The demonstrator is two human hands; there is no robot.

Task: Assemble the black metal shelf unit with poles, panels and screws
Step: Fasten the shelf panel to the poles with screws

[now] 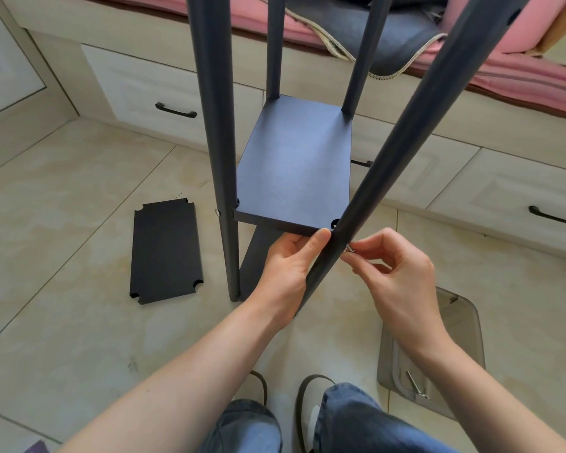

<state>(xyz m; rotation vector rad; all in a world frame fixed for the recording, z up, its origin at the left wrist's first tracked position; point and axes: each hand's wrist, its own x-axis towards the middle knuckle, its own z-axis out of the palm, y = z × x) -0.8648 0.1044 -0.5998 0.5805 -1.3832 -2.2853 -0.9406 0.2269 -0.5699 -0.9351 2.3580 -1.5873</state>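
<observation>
Head view. The shelf frame stands on the tiled floor (62,197), four poles up, one panel (294,168) fitted between them. The front right pole (389,158) is steadied by the left hand (291,263), thumb at the panel's corner, fingers wrapped behind. A small screw (349,248) is pinched at the pole's side by the right hand (399,273), fingertips together.

Judged best: panel edge kept level, screw started straight, turned lightly by hand before tightening.

A spare panel (165,251) lies flat to the left, well apart. A tray (464,322) with a tool sits near the right. Drawers stand close behind; free room lies left.
</observation>
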